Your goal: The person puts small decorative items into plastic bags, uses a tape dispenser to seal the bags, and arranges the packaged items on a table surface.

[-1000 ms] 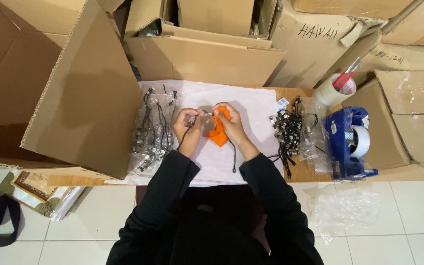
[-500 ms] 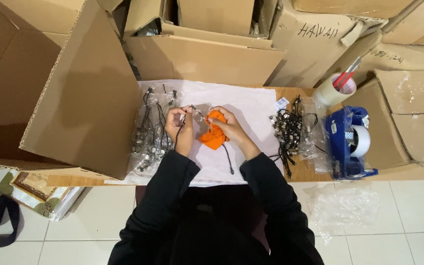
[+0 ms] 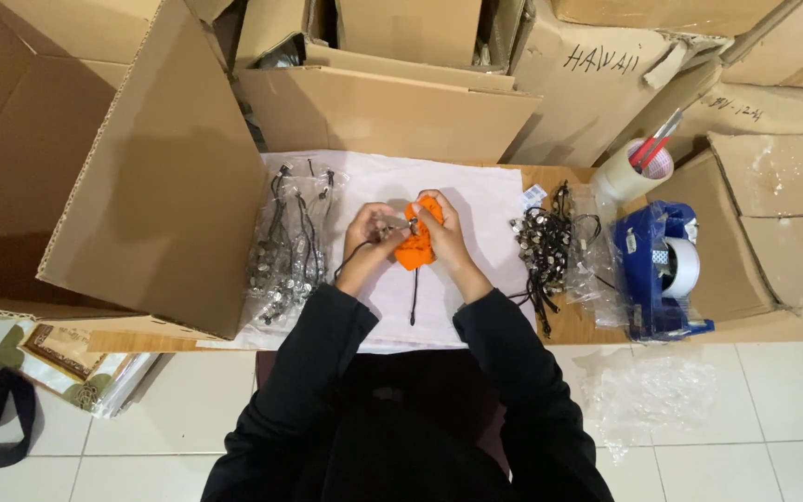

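Note:
My right hand [image 3: 446, 234] grips a small orange object [image 3: 414, 245] over the middle of a white sheet [image 3: 485, 209] on the table. My left hand [image 3: 369, 232] pinches a small metal fitting on a black cord [image 3: 414, 299] right beside the orange object; the cord hangs down toward me. Both hands nearly touch each other. My black sleeves fill the lower middle of the view.
A clear bag of black cords with metal clips [image 3: 283, 251] lies left of the hands, a loose heap of the same [image 3: 543, 249] lies right. A blue tape dispenser [image 3: 662, 270] and a tape roll holding pens [image 3: 637, 167] stand at far right. Cardboard boxes [image 3: 160, 167] ring the table.
The hands have stayed over the sheet, shifting slightly while working the orange object and cord; the cord now hangs straighter toward me.

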